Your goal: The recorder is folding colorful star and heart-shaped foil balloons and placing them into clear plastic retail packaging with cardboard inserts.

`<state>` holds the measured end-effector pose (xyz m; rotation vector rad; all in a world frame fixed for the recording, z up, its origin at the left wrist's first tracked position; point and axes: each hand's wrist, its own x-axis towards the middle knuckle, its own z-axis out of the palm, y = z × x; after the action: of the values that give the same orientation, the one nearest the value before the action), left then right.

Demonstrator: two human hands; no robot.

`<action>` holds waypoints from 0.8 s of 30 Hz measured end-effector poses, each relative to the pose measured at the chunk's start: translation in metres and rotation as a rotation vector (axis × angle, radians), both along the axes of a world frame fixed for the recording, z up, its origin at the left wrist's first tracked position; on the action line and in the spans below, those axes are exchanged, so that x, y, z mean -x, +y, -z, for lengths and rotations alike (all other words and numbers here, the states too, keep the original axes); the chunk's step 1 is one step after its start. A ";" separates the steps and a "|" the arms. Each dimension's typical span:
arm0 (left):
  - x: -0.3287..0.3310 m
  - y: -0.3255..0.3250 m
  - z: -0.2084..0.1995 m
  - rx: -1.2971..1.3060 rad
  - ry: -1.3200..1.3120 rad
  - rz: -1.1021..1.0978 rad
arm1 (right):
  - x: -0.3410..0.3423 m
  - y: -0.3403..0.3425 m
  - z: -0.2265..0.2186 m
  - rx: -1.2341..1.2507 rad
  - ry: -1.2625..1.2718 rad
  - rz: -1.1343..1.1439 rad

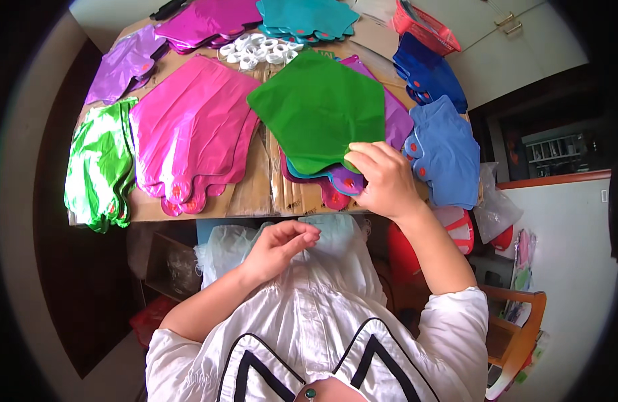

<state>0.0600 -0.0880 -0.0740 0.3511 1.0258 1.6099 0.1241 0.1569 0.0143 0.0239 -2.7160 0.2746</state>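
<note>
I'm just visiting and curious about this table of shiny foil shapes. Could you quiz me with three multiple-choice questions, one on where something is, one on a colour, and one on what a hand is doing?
1. Where does the heap of small white rings lie?
A. at the far side of the table, beyond the pink stack
B. in the person's lap
C. on the wooden chair

2. What colour is the foil sheet on top of the middle stack?
A. orange
B. green
C. black

3. What is the right hand doing?
A. resting flat on the blue stack
B. hanging below the table
C. pinching the near edge of the green sheet

Answers: 1 A, the rings sit past the pink stack. 2 B, it is plainly green. 3 C, its fingertips close on the sheet's lower tab, while the left hand is off the table.
</note>
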 end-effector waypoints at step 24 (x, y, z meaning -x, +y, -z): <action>-0.025 0.020 -0.006 -0.427 -0.567 0.197 | -0.051 -0.043 -0.024 0.228 -0.264 -0.209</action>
<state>0.0852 -0.0682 -0.0676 0.2458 0.2086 1.6074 0.1747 0.1136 0.0379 0.2210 -2.9265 0.6922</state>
